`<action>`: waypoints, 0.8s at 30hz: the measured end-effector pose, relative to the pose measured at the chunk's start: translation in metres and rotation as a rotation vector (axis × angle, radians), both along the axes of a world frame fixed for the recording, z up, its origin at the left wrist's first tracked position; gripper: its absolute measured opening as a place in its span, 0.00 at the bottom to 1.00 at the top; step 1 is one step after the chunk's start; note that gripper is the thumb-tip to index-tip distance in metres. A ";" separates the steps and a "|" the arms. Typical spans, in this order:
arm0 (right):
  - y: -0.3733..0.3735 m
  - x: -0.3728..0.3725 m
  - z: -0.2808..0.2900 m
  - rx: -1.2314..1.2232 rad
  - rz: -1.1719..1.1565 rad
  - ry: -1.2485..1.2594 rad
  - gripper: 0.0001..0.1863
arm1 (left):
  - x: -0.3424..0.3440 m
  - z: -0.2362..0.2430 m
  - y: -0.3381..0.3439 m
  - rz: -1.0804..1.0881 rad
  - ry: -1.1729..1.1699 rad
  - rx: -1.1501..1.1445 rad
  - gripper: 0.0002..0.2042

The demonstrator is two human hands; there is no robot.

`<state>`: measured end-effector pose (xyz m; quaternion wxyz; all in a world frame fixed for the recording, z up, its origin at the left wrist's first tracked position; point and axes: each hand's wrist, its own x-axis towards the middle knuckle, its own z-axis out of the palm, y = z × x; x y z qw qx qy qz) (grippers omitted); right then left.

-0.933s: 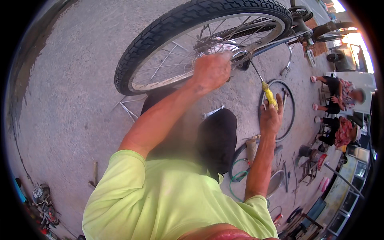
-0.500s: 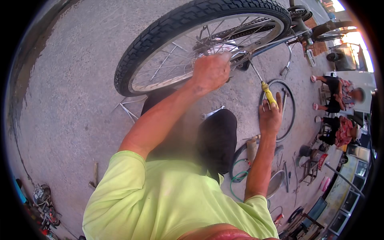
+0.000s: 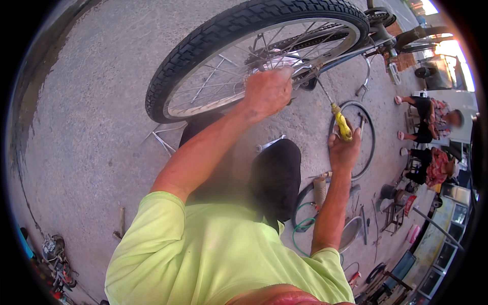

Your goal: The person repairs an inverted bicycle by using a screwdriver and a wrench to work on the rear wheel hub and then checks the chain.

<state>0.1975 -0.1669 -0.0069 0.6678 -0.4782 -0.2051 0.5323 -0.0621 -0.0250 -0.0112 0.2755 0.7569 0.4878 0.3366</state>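
Observation:
A bicycle wheel with a black knobbly tyre (image 3: 175, 68) and thin spokes lies tilted in front of me, joined to the bicycle frame (image 3: 339, 60). Near its axle, my left hand (image 3: 269, 90) is closed with its knuckles up; what it grips is hidden under the fingers. In my right hand (image 3: 344, 152) is the yellow handle of a screwdriver (image 3: 343, 127), held by the fingertips at its butt end. The screwdriver's shaft slants up and left, its tip reaching the metal parts by the axle. The chain (image 3: 315, 36) shows beyond the spokes.
Below the wheel a wrench (image 3: 271, 143) lies on the concrete beside my knee (image 3: 277, 173). A loose tyre (image 3: 373, 134) rests behind my right hand. Further right are a bucket (image 3: 388, 191), a small stool (image 3: 392, 216) and two seated people (image 3: 437, 119). A hammer (image 3: 121, 222) lies at left.
The screwdriver's handle has turned in my right hand, and those fingers have slid down toward its end. My left hand stays put at the axle.

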 end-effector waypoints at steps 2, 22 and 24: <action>-0.005 0.028 -0.016 -0.064 0.050 -0.082 0.29 | 0.002 0.002 0.000 -0.012 0.006 -0.003 0.13; 0.005 -0.018 -0.010 0.121 -0.282 -0.400 0.23 | 0.001 -0.002 0.000 0.000 0.002 0.021 0.13; 0.006 -0.020 -0.005 0.093 -0.248 -0.288 0.23 | 0.000 -0.002 -0.001 -0.001 0.002 0.017 0.14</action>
